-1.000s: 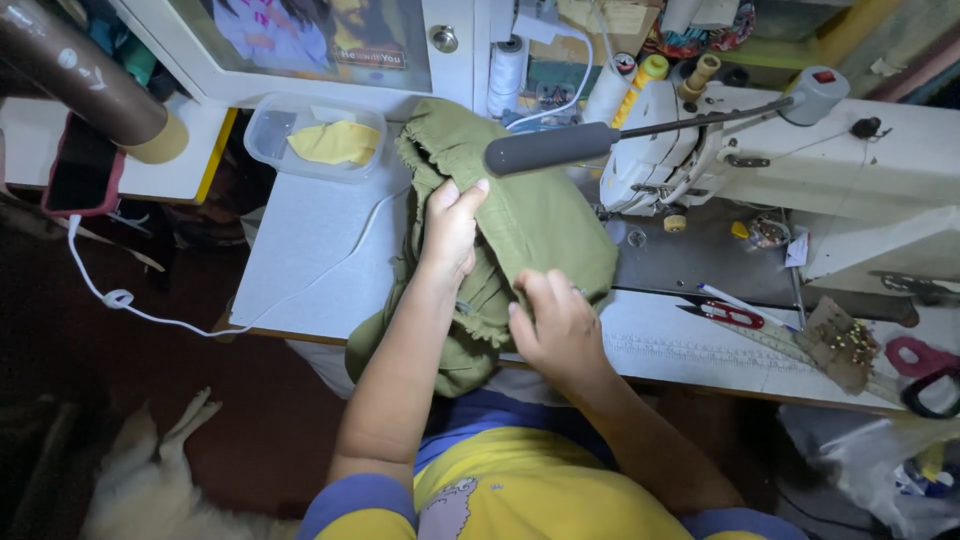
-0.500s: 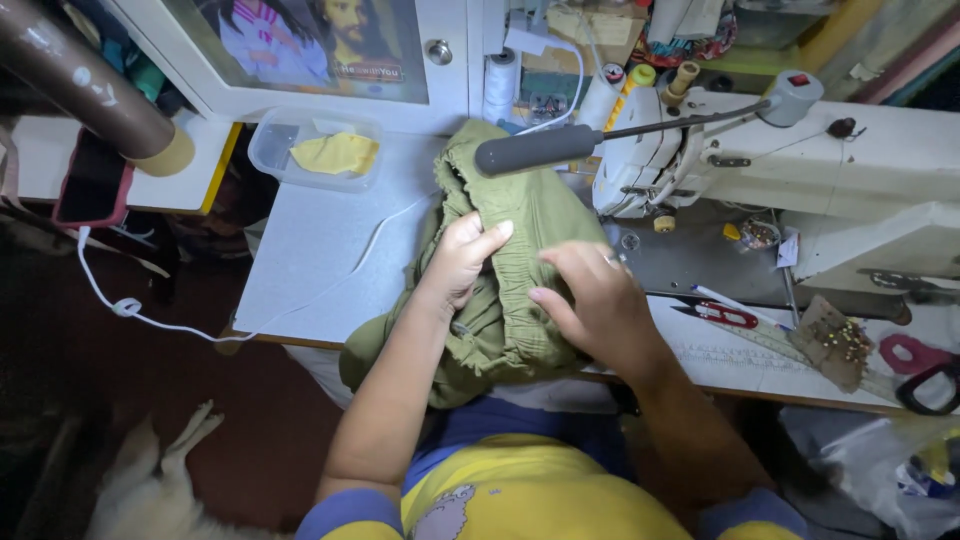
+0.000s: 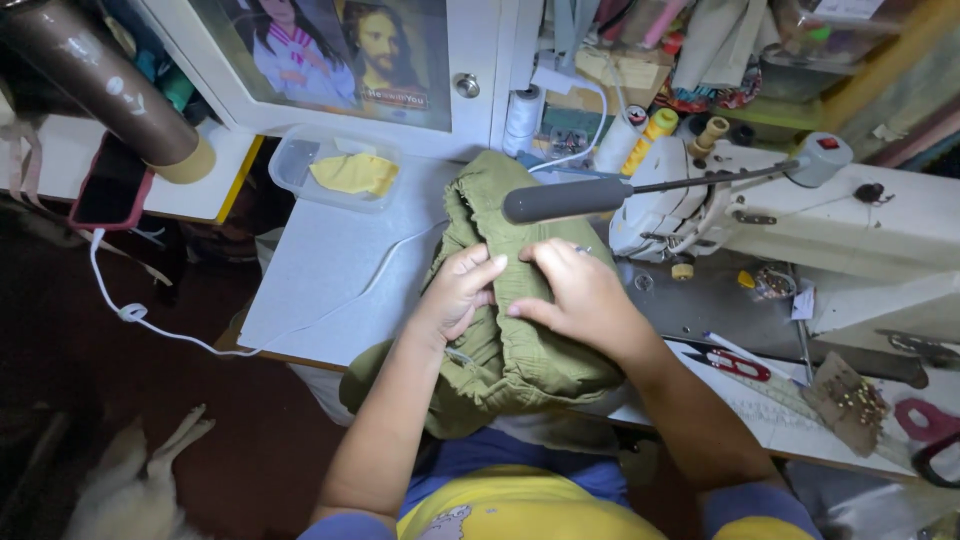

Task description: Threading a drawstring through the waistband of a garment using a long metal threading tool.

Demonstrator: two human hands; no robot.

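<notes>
An olive green garment [image 3: 500, 340] lies bunched on the sewing table [image 3: 330, 270], hanging over its near edge toward my lap. My left hand [image 3: 458, 290] pinches a fold at the garment's left side. My right hand [image 3: 580, 295] presses on the cloth just beside it, fingers curled onto the same fold. Both hands sit close together, just left of the white sewing machine [image 3: 800, 220]. A dark tubular lamp head [image 3: 565, 200] hangs over the cloth above my hands.
A clear plastic tray [image 3: 300, 165] with yellow cloth stands at the table's back left. Thread cones [image 3: 655, 125] stand behind the machine. Red-handled snips [image 3: 735, 362] and a pin-studded pad [image 3: 850, 400] lie at right. A white cord [image 3: 150, 320] trails off the table's left.
My view has moved closer. My right hand shifted up and left to meet my left hand, and the garment is gathered more tightly under both.
</notes>
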